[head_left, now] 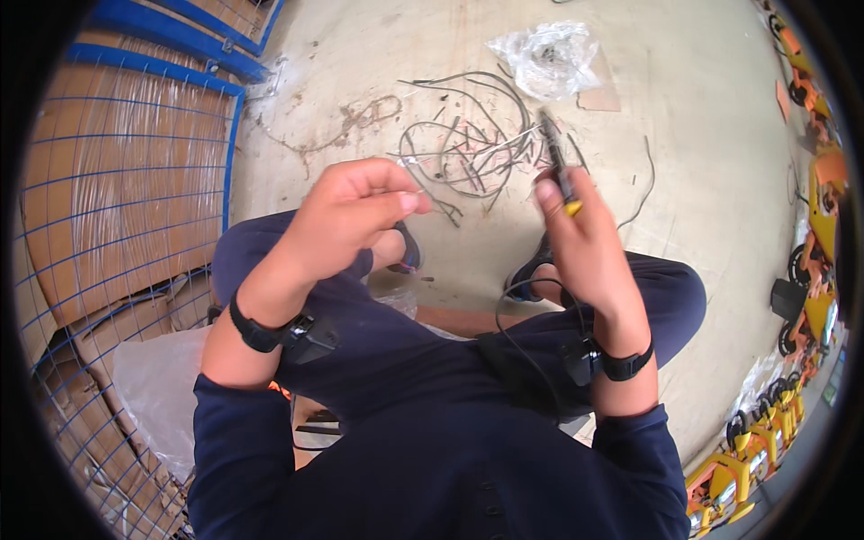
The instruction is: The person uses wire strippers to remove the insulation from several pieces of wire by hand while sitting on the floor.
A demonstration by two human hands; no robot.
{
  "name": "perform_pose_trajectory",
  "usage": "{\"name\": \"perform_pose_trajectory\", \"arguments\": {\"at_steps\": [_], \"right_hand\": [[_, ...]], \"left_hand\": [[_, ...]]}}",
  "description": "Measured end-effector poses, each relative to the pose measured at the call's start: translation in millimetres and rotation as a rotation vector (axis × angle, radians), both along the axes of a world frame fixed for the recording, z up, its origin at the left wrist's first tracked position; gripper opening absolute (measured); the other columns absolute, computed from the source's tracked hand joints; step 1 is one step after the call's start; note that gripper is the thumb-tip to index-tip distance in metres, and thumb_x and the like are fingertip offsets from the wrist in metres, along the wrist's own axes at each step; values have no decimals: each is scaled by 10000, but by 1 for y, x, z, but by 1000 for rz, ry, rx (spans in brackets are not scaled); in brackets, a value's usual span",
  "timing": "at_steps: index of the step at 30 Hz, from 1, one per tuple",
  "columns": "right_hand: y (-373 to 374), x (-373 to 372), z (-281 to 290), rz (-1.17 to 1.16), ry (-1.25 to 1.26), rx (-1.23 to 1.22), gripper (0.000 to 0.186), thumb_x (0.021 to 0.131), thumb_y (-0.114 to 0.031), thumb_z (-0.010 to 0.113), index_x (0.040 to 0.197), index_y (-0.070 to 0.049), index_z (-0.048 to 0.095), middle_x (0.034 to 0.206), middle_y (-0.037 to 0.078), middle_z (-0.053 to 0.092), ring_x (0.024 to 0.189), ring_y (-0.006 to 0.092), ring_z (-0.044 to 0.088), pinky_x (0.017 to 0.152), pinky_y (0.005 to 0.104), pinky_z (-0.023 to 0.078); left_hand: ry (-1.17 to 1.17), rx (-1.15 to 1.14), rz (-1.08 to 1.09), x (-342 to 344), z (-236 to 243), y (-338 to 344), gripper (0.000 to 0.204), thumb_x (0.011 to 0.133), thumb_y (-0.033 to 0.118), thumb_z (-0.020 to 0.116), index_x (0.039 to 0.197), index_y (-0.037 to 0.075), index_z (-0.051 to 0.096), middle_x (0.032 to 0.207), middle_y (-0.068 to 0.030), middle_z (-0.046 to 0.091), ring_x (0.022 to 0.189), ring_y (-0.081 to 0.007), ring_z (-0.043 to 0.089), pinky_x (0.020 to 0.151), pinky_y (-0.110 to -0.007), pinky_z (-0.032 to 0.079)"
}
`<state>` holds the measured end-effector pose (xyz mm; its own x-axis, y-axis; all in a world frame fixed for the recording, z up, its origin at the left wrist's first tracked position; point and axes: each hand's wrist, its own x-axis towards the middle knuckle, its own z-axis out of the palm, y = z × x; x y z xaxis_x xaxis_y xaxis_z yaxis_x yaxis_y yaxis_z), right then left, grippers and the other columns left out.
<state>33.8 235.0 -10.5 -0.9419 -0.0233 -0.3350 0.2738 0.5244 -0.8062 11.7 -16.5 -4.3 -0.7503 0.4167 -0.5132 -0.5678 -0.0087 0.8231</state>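
The left hand presses its grip together, contents unclear; the right hand clasps a dark tool; wires lie toward twelve o'clock.

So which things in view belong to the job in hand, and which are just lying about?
Likely part of the job:
dark tool with a yellow end, in the right hand
cable pieces on the floor ahead, near the left hand; its pinch is too unclear to tell

Apparently just around:
crumpled clear plastic
cardboard scrap
blue wire cage
yellow machines
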Motion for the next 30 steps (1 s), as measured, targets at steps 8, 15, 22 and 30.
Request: {"name": "perform_pose_trajectory", "arguments": {"at_steps": [8, 15, 22, 30], "right_hand": [[63, -22, -11, -395, 97, -20, 312, 967, -306, 520, 999, 4, 533, 635, 18, 494, 581, 84, 427, 525, 270, 369], [85, -24, -12, -449, 216, 73, 323, 953, -300, 537, 1004, 19, 524, 696, 72, 552, 633, 128, 501, 584, 297, 423], [87, -24, -11, -456, 383, 228, 313, 929, -253, 577, 1042, 28, 497, 863, 193, 603, 740, 307, 592, 668, 375, 470], [92, -25, -18, -420, 552, 526, 281, 922, -221, 573, 1046, 14, 481, 932, 194, 575, 788, 341, 573, 669, 410, 458]], "left_hand": [[56, -25, -1, -1, 1, -12, 109, 866, 83, 591, 858, -25, 598, 651, 5, 545, 443, -8, 307, 388, -190, 202], [40, -32, 26, -1, 3, -20, 124, 841, 100, 614, 807, -13, 576, 648, -19, 565, 434, -12, 328, 370, -185, 215], [24, 78, -8, -3, 6, -27, 122, 842, 90, 611, 815, -28, 594, 679, -42, 600, 429, -10, 326, 381, -183, 223], [53, 94, 23, -8, 10, -38, 138, 833, 100, 616, 803, -31, 588, 643, -28, 570, 427, -11, 312, 369, -187, 197]]}}
